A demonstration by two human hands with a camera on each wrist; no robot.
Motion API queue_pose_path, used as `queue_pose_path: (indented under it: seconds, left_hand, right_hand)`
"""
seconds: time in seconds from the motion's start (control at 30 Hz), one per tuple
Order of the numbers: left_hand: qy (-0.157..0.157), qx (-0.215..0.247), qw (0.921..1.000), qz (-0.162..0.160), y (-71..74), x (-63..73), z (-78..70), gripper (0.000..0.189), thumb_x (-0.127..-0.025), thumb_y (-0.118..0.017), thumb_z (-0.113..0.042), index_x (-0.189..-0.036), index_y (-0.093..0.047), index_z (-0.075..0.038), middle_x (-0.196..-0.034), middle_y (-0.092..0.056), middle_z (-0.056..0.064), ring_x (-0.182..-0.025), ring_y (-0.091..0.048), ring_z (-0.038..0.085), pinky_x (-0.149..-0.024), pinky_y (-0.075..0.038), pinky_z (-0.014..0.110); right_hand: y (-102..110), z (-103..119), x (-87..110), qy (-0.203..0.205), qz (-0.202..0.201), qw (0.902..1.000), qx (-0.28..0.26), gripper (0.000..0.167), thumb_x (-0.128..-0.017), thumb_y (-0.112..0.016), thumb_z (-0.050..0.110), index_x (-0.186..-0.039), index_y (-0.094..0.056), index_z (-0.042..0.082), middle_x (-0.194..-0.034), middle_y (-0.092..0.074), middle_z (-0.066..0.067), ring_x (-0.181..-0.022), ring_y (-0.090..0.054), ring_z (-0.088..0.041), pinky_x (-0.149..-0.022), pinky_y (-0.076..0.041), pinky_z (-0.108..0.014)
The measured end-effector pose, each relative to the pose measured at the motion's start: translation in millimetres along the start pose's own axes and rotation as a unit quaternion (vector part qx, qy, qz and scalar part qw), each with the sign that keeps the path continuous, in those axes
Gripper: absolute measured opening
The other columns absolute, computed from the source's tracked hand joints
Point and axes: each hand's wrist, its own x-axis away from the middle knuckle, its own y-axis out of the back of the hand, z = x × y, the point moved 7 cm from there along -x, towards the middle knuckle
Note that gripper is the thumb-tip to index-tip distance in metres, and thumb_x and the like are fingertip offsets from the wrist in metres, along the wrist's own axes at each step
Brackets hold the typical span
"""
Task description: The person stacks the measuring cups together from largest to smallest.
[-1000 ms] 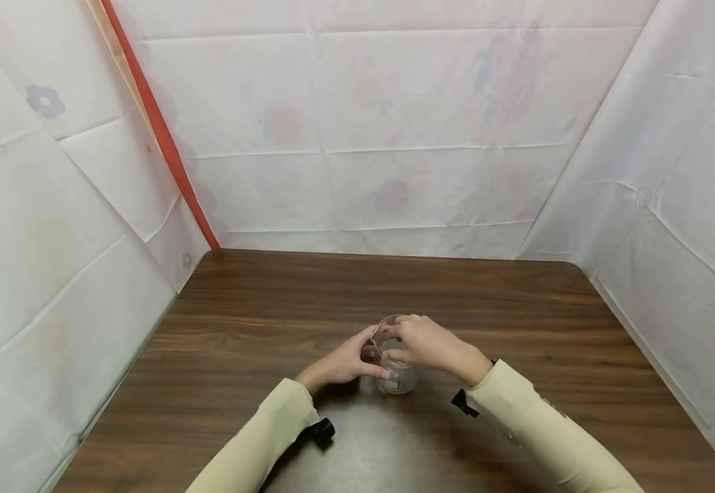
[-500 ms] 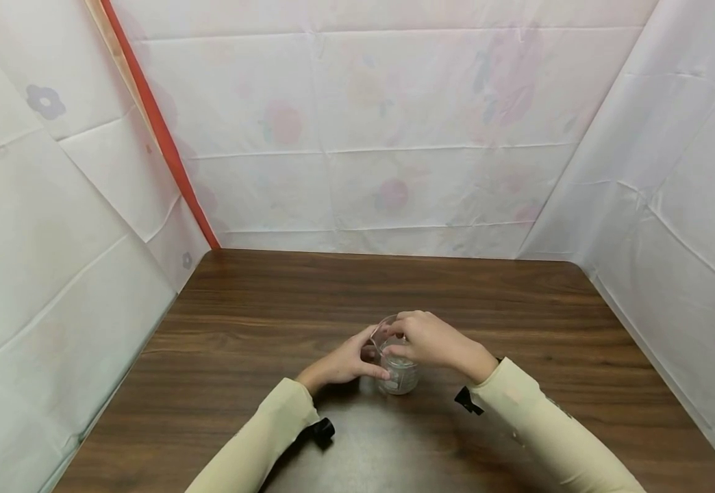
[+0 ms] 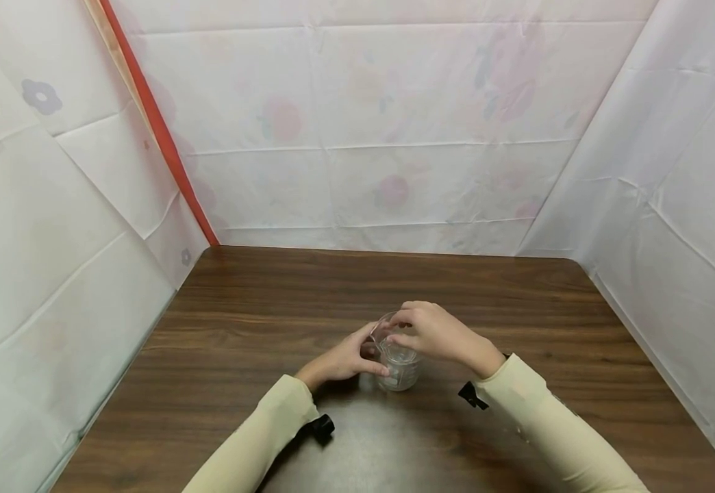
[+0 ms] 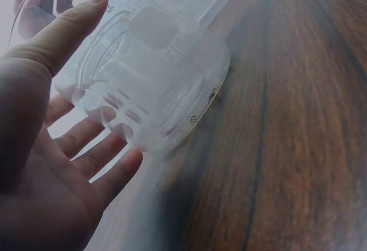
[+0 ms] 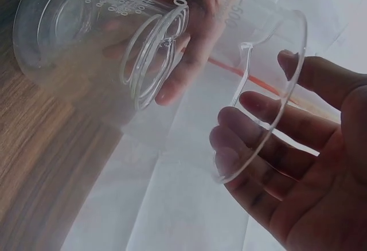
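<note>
A large clear glass beaker (image 3: 402,378) with white graduation marks stands upright on the wooden table. Smaller beakers (image 5: 150,62) sit nested inside it, their rims well below the large one's. My left hand (image 3: 344,357) holds the large beaker from the left, thumb on the near side and the other fingers behind the glass. At its mouth is my right hand (image 3: 436,335), fingers loosely bent and thumb apart from them, with nothing between. In the right wrist view those fingertips (image 5: 229,119) reach within the large beaker's rim.
The dark wooden tabletop (image 3: 259,301) extends around the beaker. White patterned sheets (image 3: 357,123) enclose its back and sides, with a red strip (image 3: 160,130) at the back left corner. Black wrist mounts (image 3: 322,428) sit below the sleeves.
My right hand has risen a little and shifted right, drawing back from inside the beaker's mouth. The left hand keeps its hold on the large beaker.
</note>
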Motion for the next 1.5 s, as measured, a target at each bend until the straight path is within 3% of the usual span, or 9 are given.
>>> queue_pose_path:
  seconds: [0.27,0.7,1.13,1.5]
  left_hand:
    - [-0.009,-0.021,0.9997,-0.004,-0.1,-1.5,0.7,0.084,-0.084,-0.078,-0.024,-0.152,-0.029,-0.016,-0.154,-0.039,0.007,-0.135,-0.047,0.031,-0.107,-0.042,0.045]
    - [-0.028,-0.039,0.9988,-0.008,4.3,-0.4,-3.6,0.080,-0.084,-0.078,-0.020,-0.149,-0.033,-0.011,-0.152,-0.041,0.009,-0.138,-0.042,0.029,-0.107,-0.042,0.045]
    - [-0.009,-0.034,0.9993,-0.012,2.4,-1.9,-0.3,0.082,-0.083,-0.079,-0.020,-0.150,-0.032,-0.014,-0.153,-0.039,0.004,-0.140,-0.040,0.023,-0.108,-0.042,0.042]
    - [-0.011,-0.048,0.9987,-0.007,1.1,2.8,-7.3,0.081,-0.085,-0.076,-0.019,-0.151,-0.030,-0.012,-0.152,-0.041,0.012,-0.136,-0.045,0.030,-0.107,-0.043,0.047]
  right_hand:
    - [9,-2,3.6,-0.001,-0.036,0.9993,0.012,0.018,-0.089,-0.072,0.021,-0.099,-0.074,0.007,-0.091,-0.067,-0.003,-0.078,-0.061,-0.014,-0.068,-0.049,-0.025]
    - [20,-12,6.0,-0.020,-0.097,0.9949,0.015,0.027,-0.088,-0.073,0.030,-0.103,-0.073,0.007,-0.098,-0.068,-0.006,-0.090,-0.062,-0.019,-0.078,-0.052,-0.036]
    - [23,-31,15.4,-0.089,-0.105,0.9905,-0.010,0.045,-0.092,-0.066,0.038,-0.125,-0.063,0.008,-0.121,-0.061,-0.009,-0.114,-0.057,-0.029,-0.094,-0.048,-0.048]
    - [27,-48,25.1,-0.127,-0.119,0.9846,-0.018,0.050,-0.094,-0.062,0.042,-0.132,-0.059,0.010,-0.126,-0.057,-0.012,-0.118,-0.053,-0.031,-0.097,-0.045,-0.052]
